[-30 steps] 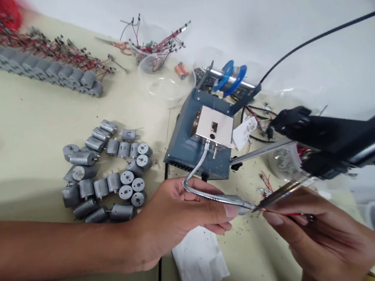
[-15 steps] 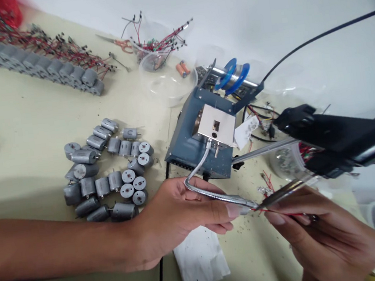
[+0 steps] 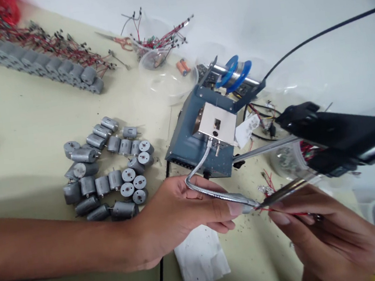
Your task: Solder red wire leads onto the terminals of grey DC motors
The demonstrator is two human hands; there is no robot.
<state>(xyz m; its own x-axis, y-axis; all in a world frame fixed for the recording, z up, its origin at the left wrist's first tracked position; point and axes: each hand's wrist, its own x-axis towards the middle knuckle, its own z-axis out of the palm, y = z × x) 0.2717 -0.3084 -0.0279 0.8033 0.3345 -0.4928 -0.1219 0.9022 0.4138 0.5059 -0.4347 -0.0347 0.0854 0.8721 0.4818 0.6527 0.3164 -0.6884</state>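
My left hand (image 3: pixel 196 208) is closed on a small grey motor (image 3: pixel 246 208), mostly hidden by the thumb and fingers. My right hand (image 3: pixel 328 232) pinches a thin red wire (image 3: pixel 294 213) whose end reaches the motor. At that spot the tip of a soldering iron (image 3: pixel 283 192), held by a black stand arm, meets the end of a silvery feed tube (image 3: pixel 211 196). The tube curves over my left hand from a blue-grey solder feeder (image 3: pixel 187 136) carrying a blue spool (image 3: pixel 234 74).
Loose grey motors (image 3: pixel 102 185) lie left of the feeder. Wired motors stand in a long row (image 3: pixel 37 63) at the back left. Clear tubs (image 3: pixel 170 85), scissors (image 3: pixel 122 42) and a jar (image 3: pixel 287 162) lie farther back. White tissue (image 3: pixel 204 259) sits below my left hand.
Both hands hold nearly the same pose. My right hand has shifted slightly right with the red wire, and the view has moved very slightly.
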